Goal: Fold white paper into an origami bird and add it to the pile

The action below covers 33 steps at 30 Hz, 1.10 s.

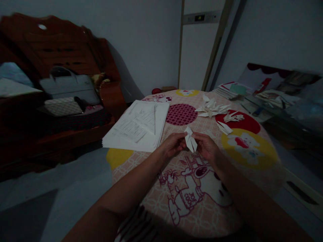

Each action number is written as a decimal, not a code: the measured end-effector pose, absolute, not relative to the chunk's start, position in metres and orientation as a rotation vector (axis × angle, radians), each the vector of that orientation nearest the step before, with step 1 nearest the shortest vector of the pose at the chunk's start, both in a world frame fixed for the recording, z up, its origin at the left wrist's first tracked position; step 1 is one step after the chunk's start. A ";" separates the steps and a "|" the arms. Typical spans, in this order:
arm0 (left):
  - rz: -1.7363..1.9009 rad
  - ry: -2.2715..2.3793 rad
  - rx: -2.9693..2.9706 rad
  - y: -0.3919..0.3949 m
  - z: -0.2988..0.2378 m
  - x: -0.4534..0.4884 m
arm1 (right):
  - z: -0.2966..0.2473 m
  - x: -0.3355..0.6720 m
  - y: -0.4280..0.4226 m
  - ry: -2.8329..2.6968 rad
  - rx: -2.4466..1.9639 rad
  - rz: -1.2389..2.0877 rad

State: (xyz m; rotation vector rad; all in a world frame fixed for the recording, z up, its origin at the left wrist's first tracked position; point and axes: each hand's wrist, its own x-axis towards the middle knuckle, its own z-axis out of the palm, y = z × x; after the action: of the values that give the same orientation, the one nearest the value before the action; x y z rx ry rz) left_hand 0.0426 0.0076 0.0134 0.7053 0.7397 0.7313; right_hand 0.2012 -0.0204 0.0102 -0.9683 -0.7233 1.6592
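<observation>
Between my two hands is a small piece of folded white paper (191, 141), pointed at its top and with two narrow flaps at the bottom. My left hand (174, 144) pinches its left edge. On the opposite edge, the thumb and fingers of my right hand (205, 145) are closed on the same paper. Both hands are just above the patterned cloth (161, 198) on the table. To the left lies a stack of white paper (148, 144) with written sheets (145, 119) on top. Beyond my right hand sits a pile of folded paper pieces (210, 107).
A wooden bench (60, 43) with a grey bag (70, 85) and a quilted pouch (63, 106) stands at the left. At the right is a glass-topped table (264, 109) with papers (275, 99). A tall white air conditioner (199, 50) stands behind.
</observation>
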 end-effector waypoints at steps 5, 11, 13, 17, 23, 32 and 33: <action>0.758 0.733 0.866 0.007 0.012 0.042 | 0.016 0.199 -0.023 -0.827 -0.958 1.516; 0.906 0.770 0.989 0.006 0.015 0.039 | 0.017 0.198 -0.025 -0.976 -1.060 1.308; 0.937 0.792 1.015 0.006 0.016 0.039 | 0.017 0.199 -0.025 -1.009 -1.071 1.270; 0.979 0.804 1.050 0.005 0.019 0.038 | 0.017 0.199 -0.025 -1.057 -1.058 1.203; 1.032 0.816 1.116 0.003 0.021 0.038 | 0.016 0.199 -0.025 -1.091 -1.007 1.189; 1.129 0.819 1.124 0.005 0.021 0.038 | 0.016 0.198 -0.023 -1.044 -1.012 1.165; 1.122 0.814 1.128 0.005 0.021 0.037 | 0.016 0.198 -0.023 -1.040 -1.020 1.159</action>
State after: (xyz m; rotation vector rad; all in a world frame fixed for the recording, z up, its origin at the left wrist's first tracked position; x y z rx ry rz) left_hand 0.0372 0.0047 0.0210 1.1281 0.8137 1.1223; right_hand 0.1980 -0.0231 0.0158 -1.0196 -1.0403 1.1590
